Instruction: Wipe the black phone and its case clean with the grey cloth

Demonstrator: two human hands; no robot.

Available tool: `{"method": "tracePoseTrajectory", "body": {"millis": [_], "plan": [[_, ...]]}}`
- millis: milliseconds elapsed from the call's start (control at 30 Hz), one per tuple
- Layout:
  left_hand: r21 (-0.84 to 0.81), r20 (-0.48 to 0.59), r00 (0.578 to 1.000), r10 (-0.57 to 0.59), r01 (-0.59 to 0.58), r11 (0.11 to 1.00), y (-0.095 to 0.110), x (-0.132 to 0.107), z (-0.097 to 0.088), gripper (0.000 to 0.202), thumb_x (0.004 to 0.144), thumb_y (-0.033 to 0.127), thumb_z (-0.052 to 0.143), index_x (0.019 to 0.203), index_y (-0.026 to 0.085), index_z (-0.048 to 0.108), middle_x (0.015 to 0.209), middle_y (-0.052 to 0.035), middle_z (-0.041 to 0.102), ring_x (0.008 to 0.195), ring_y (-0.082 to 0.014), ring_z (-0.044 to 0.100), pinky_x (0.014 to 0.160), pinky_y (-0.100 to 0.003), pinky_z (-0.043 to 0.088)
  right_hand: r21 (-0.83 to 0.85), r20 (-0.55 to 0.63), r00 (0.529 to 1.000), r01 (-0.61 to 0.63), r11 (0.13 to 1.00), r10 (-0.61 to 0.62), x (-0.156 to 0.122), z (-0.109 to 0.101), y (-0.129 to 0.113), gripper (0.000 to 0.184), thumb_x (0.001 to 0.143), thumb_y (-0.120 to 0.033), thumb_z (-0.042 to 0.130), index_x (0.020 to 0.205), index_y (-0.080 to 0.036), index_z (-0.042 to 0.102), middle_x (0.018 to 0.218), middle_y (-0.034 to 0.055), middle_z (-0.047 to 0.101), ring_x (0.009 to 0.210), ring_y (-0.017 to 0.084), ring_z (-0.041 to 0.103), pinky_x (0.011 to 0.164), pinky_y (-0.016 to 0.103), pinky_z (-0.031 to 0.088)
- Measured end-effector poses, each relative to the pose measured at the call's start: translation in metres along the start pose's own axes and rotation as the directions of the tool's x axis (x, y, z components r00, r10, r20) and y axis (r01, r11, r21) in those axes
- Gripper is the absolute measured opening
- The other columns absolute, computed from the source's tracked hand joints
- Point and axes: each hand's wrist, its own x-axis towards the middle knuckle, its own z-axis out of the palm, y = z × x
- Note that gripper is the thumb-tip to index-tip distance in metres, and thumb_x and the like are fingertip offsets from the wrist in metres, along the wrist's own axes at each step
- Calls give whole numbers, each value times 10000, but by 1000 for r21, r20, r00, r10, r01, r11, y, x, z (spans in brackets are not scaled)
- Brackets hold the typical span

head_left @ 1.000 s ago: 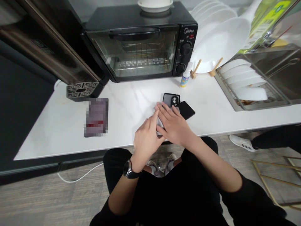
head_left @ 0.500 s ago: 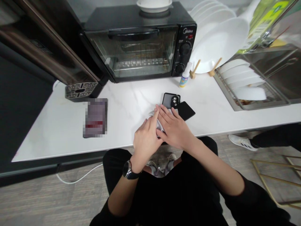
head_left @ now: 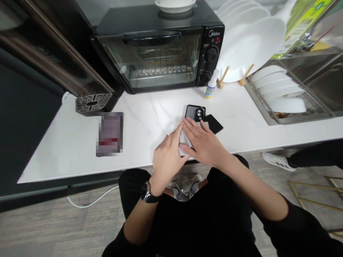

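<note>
I judge the work to be partway along: the phone case (head_left: 191, 112) is off by itself on the white surface (head_left: 144, 135), while the thin grey cloth (head_left: 184, 141) is not yet put down, being under my fingers on the near side of the phone case. What is left I can judge only roughly: rubbing with the cloth looks unfinished, and whatever may lie beneath it is hidden by my hands. My right hand (head_left: 205, 144) lies flat over the cloth, nearer to me than the phone case, fingers stretched out and slightly parted, not curled round anything. My left hand (head_left: 167, 153) is nearer to me and to the left of the phone case, its fingertips meeting those of my right hand; its index finger and thumb are straight, but I cannot tell whether the other fingers grip something. So the cloth sits between my two hands, mostly under the right one. Just right of the phone case lies a flat black piece (head_left: 214, 124); beyond it stands a small spray bottle (head_left: 210, 90).
</note>
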Motion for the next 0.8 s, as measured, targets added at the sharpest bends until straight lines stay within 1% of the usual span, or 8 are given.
{"method": "tracePoseTrajectory", "body": {"millis": [133, 200, 367, 433, 500, 667, 733, 800], "plan": [[-4, -4, 1000, 0, 0, 1000, 2, 1, -3, 945, 928, 584, 746, 1676, 200, 315, 1449, -112, 689, 1214, -282, 725, 942, -348, 626, 14, -80, 947, -311, 950, 311, 6, -4, 46, 789, 1095, -583, 264, 1713, -98, 191, 1774, 197, 238, 1655, 373, 237, 1298, 686, 233], [-5, -6, 1000, -1, 1, 1000, 2, 1, -3, 948, 925, 585, 750, 1675, 200, 318, 1438, -110, 696, 1203, -281, 730, 946, -343, 623, 13, -125, 917, -379, 925, 378, 8, -2, 45, 797, 1091, -577, 279, 1706, -77, 200, 1770, 231, 226, 1649, 411, 237, 1285, 716, 219], [3, -3, 1000, -14, 14, 1000, 0, 0, 1, 755, 985, 296, 647, 1667, 220, 333, 1513, -89, 651, 1162, -258, 743, 927, -341, 631, -23, -43, 995, -91, 996, 90, 6, 4, -16, 746, 1070, -506, 388, 1659, -50, 335, 1777, 198, 233, 1674, 341, 183, 1344, 594, 182], [4, -5, 1000, -19, 19, 1000, -1, 0, 2, 742, 978, 231, 620, 1665, 230, 338, 1526, -78, 643, 1143, -246, 748, 925, -336, 630, -10, -16, 1000, 2, 1000, -2, 6, 3, -22, 751, 1071, -513, 382, 1656, -43, 336, 1775, 177, 253, 1673, 305, 199, 1352, 561, 183], [-1, -3, 1000, -3, 3, 1000, 0, 0, 1, 779, 977, 329, 676, 1667, 216, 335, 1503, -86, 659, 1155, -256, 743, 935, -338, 627, 1, -31, 999, -25, 1000, 25, 7, 2, -7, 760, 1080, -553, 351, 1671, -75, 315, 1775, 155, 265, 1670, 293, 214, 1350, 561, 187], [12, -12, 1000, 1, -1, 1000, 4, 1, -3, 928, 934, 595, 736, 1673, 204, 332, 1457, -99, 688, 1175, -278, 739, 950, -344, 621, 32, -110, 940, -320, 947, 322, 14, -1, 47, 782, 1089, -586, 288, 1712, -119, 206, 1780, 191, 225, 1662, 379, 211, 1300, 699, 198], [9, -13, 1000, -3, 3, 1000, 4, 1, -2, 933, 934, 578, 740, 1677, 197, 323, 1456, -103, 689, 1177, -283, 738, 957, -348, 621, 20, -138, 922, -363, 931, 362, 14, 2, 38, 796, 1085, -562, 306, 1699, -63, 220, 1776, 235, 197, 1663, 408, 183, 1304, 709, 162], [5, -9, 1000, -6, 6, 1000, 2, 0, 0, 865, 965, 471, 714, 1683, 201, 313, 1482, -103, 674, 1179, -281, 738, 960, -352, 624, 3, -124, 952, -282, 959, 280, 13, 5, 12, 786, 1075, -515, 355, 1673, -11, 271, 1770, 252, 202, 1672, 390, 158, 1332, 657, 133]]}}
